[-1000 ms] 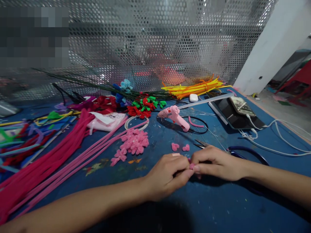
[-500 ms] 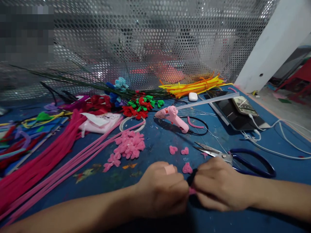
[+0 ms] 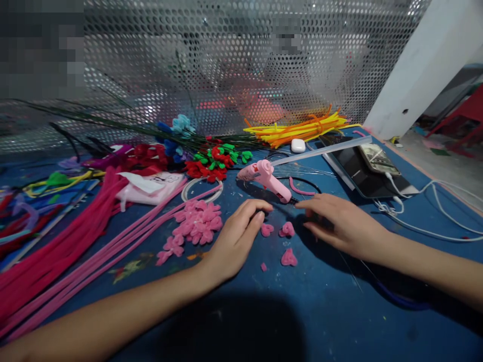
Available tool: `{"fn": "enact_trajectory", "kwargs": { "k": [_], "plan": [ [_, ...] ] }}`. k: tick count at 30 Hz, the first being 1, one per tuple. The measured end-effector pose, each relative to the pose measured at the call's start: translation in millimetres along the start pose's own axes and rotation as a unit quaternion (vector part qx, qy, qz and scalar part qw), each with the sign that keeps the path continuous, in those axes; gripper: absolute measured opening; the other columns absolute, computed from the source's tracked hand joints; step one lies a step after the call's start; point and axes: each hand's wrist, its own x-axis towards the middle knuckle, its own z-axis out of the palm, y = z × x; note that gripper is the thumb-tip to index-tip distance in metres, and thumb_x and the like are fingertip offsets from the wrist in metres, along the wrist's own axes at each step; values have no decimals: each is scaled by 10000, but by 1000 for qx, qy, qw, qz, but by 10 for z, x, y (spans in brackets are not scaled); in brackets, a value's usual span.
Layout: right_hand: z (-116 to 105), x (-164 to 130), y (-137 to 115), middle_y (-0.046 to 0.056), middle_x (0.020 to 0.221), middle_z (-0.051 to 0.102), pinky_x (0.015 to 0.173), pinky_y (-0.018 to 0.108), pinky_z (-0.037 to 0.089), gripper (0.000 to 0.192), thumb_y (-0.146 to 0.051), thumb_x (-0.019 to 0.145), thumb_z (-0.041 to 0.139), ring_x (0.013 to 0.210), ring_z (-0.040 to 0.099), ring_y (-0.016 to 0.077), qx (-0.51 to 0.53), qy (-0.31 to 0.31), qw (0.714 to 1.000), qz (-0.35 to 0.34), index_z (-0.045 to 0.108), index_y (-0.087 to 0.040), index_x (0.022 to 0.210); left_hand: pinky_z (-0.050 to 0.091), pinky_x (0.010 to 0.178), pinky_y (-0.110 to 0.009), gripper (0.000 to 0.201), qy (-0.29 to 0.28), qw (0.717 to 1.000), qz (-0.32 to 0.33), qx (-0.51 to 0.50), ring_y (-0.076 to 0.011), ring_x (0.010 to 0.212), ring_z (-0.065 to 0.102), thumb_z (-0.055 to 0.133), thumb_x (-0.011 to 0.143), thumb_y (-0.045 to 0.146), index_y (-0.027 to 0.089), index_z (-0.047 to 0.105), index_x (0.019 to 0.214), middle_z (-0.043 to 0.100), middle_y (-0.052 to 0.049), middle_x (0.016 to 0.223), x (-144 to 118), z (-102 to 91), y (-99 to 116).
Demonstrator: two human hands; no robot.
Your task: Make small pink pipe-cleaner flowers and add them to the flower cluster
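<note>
Fingers: left hand (image 3: 234, 239), thumb and index with a narrow gap, nothing seen held; right hand (image 3: 337, 221), thumb and index loosely parted, apparently empty, palm side hidden. Pink heart (image 3: 267, 230) just beside left thumb tip; contact unclear. Curled pink piece (image 3: 287, 229) between both hands' fingertips; lower pink heart (image 3: 289, 257) nearer the wearer than either set. Judged: very light, soft-piled, bendable; squeezing may deform them. Best pinched lightly at the side edges.

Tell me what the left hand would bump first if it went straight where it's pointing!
Probably the pink glue gun, at its handle, just ahead of the left hand. The hand's height is unclear, so it might pass over.
</note>
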Motion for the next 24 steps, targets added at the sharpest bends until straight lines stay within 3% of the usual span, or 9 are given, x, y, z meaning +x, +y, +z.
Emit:
{"fn": "enact_trajectory", "kwargs": {
  "k": [5,9,12,15,18,24],
  "plan": [
    [-164,-26,23,82,952,581,726,312,470,200,-209,765,626,864,545,210,-89,-101,990,34,591,-160,956,382,897,-317,147,-3,1000,10,18,-164,1004,507,391,950,253,187,518,919,540,-37,1038,24,-13,43],
    [-169,-24,85,92,985,579,749,341,463,298,-94,717,595,896,541,231,-150,-84,984,43,577,-143,1010,362,894,-332,228,-53,997,16,55,-167,972,511,378,956,285,183,531,822,559,-26,985,50,-20,67],
    [-166,-35,126,101,1005,578,798,359,452,366,-2,690,533,937,540,240,-171,-70,982,26,587,-136,1027,362,899,-343,231,-51,997,11,57,-174,967,511,362,959,307,189,536,862,566,-31,993,55,-20,58],
    [-160,-79,135,77,987,581,777,312,453,285,-29,754,527,912,554,205,-122,-105,987,-15,605,-172,988,352,927,-352,254,-55,997,13,54,-179,983,508,355,958,316,188,543,845,568,-34,1000,54,-20,49],
    [-119,-121,140,51,884,584,676,262,443,160,-74,845,486,790,561,162,-116,-130,985,-11,590,-175,913,351,929,-349,272,-61,996,18,56,-181,991,509,357,956,315,184,549,815,570,-34,997,55,-20,52],
    [-61,-102,55,47,828,569,638,278,417,129,-149,916,434,722,525,167,-157,-112,981,-13,535,-165,838,392,877,-330,267,-29,999,26,22,-184,942,534,363,950,327,178,559,846,589,-41,960,65,-14,23]
  ]
}}
